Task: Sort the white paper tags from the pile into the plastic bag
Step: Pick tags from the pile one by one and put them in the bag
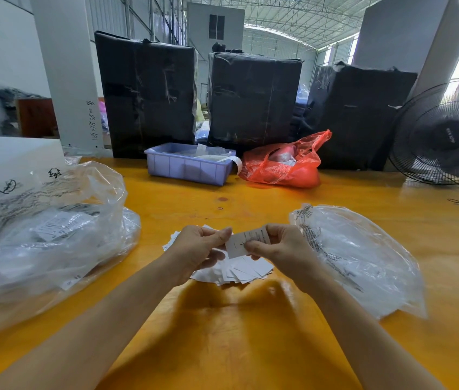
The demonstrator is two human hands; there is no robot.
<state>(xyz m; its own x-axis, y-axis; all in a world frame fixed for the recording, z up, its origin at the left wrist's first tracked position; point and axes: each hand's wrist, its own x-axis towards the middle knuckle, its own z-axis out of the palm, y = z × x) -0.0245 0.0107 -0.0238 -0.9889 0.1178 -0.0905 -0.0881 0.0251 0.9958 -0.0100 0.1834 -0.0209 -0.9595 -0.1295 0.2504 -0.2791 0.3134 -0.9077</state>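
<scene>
Both hands hold one white paper tag point(243, 243) just above the pile of tags point(239, 270). The right hand point(277, 244) pinches the tag's right edge between thumb and fingers. The left hand point(198, 246) pinches its left corner. The tag looks very light, thin and bendy, so I think a soft pinch on one edge is enough. Tags may slide or stick together.

The pile lies on the yellow surface point(222, 333). The plastic bag point(363, 257) lies flat just right of the pile, and I cannot see its open mouth. Left of the pile is a bigger crumpled bag point(54, 235). Near the pile, toward the person, the surface gives room to move.
</scene>
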